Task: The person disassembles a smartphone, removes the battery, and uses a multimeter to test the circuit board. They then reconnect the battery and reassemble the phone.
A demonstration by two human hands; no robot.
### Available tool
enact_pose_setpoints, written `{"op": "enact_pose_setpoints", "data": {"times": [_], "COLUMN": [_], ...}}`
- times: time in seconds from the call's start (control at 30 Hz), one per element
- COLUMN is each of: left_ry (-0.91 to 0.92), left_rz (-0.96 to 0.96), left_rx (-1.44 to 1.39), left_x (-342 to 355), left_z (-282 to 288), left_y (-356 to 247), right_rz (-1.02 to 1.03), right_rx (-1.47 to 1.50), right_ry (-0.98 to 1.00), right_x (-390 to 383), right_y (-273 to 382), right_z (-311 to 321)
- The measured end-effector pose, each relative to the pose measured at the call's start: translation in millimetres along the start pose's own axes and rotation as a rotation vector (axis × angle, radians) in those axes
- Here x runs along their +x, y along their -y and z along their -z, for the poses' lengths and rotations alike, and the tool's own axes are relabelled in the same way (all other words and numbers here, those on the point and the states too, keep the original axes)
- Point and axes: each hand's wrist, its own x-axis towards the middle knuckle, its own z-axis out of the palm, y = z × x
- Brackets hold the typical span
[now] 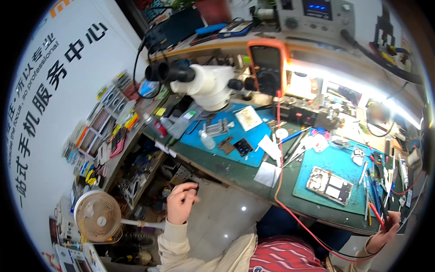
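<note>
Your right hand [384, 235] is hanging at four o'clock, off the bench edge, fingers closing round the red test probe [375, 215] and a black one beside it. Your left hand [178, 205] is hovering at seven o'clock, fingers half curled; something small and dark is showing at the tips, can't tell if gripped. The opened phone [330, 186] is lying at four o'clock on the right blue mat [302, 187], innards facing up.

Risks, judging from here: the red lead [281, 167] is running loose from the orange multimeter [267, 68] at one o'clock, so a tug could be dragging small parts off or pulling the meter over. Probe tips brushing the bare board together could be shorting it.

Containers: the squeeze bottle [207, 140] is standing near centre, fill unclear. The compartment organiser [92, 129] is sitting at nine o'clock, holding small items, too blurred to identify.
</note>
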Motion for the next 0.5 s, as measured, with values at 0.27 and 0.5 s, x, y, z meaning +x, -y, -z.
{"op": "enact_pose_setpoints", "data": {"times": [0.27, 0.5], "left_ry": [0.060, 0.021], "left_rz": [0.145, -0.343], "left_rx": [-0.329, -0.248], "left_x": [51.1, 216.1], "left_z": [-36.6, -141.4], "left_y": [-34.5, -112.9], "right_rz": [0.090, 0.043], "right_rx": [-0.085, 0.101], "right_ry": [0.039, -0.091], "right_x": [2.7, -10.8], "right_y": [15.0, 14.5], "right_z": [1.3, 8.5]}}
